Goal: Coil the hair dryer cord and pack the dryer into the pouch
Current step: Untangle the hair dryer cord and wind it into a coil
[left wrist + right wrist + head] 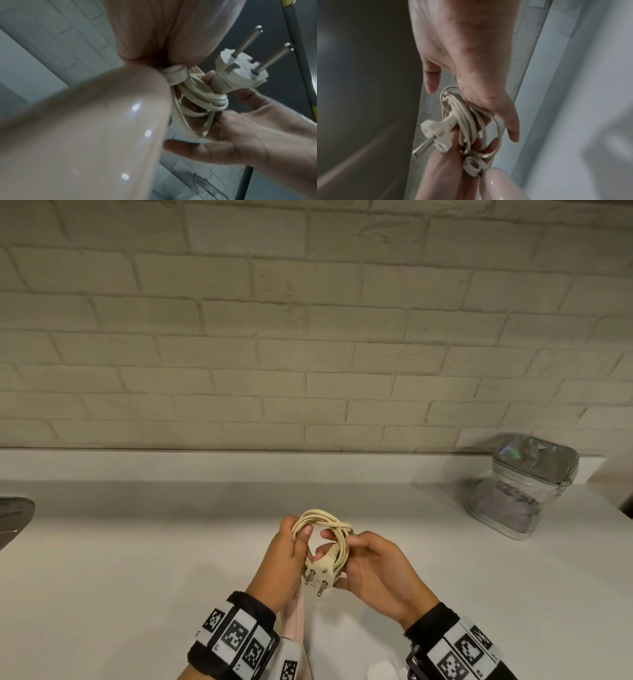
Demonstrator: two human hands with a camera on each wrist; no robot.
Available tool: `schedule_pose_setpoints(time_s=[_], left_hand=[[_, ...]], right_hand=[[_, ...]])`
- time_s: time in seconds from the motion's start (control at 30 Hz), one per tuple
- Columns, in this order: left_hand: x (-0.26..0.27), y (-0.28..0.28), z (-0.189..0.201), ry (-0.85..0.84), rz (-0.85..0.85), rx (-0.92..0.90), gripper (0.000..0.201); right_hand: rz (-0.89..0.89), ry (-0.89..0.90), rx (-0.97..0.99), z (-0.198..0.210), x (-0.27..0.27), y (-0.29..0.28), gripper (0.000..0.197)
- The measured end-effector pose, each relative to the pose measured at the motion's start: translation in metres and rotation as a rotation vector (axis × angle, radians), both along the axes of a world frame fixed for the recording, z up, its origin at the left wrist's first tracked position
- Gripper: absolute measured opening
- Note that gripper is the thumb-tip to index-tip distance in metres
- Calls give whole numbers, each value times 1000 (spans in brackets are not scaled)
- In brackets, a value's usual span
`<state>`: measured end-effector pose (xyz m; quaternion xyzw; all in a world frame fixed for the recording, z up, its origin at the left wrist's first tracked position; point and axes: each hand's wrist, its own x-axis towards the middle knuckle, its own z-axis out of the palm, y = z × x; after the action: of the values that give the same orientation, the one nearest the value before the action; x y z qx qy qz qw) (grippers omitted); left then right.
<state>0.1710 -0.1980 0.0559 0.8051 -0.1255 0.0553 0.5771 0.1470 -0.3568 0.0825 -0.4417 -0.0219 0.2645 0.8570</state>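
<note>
Both hands hold a coiled cream cord (337, 537) above the white counter (137, 559). My left hand (289, 547) grips the coil's left side, thumb hooked over the loops. My right hand (371, 566) cups the right side with its thumb on top. The white two-pin plug (320, 575) sticks out below the coil, pins toward me. The glossy pink hair dryer (77, 135) hangs under my left wrist, with only a strip (295, 619) of it showing in the head view. The silvery clear pouch (529, 494) stands at the back right, away from both hands.
A pale brick wall (308, 337) rises behind the counter's raised back ledge (239, 465). A dark object (13, 518) juts in at the left edge. The counter's right edge (616, 508) runs just past the pouch.
</note>
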Motion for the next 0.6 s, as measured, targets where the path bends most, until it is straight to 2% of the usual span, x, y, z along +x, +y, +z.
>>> schedule_pose_setpoints(time_s=[0.07, 0.13, 0.17, 0.3, 0.37, 0.43, 0.47, 0.53, 0.6], left_hand=[[-1, -3, 0, 7, -8, -3, 11], [-2, -6, -1, 6, -10, 4, 11], [-2, -7, -1, 7, -1, 2, 10], [2, 1, -1, 53, 48, -17, 11], [3, 8, 1, 99, 40, -27, 11], [2, 12, 4, 129, 35, -67, 12], [1, 13, 6, 133, 38, -92, 13], [2, 12, 8, 130, 60, -129, 15], [3, 7, 9, 172, 65, -171, 13]], right_hand=[[-92, -69, -214, -2, 0, 7, 26], [-220, -159, -507, -3, 1, 15, 27], [-239, -188, -576, -3, 2, 16, 28], [-45, -287, -734, -3, 4, 7, 49], [98, -440, -900, 3, -1, -2, 61], [211, -665, -1184, 14, -7, -12, 71], [207, -810, -1390, 17, -12, -15, 77], [40, -1084, -1750, 11, -19, -15, 94], [-62, -1112, -1831, -7, -28, -4, 102]])
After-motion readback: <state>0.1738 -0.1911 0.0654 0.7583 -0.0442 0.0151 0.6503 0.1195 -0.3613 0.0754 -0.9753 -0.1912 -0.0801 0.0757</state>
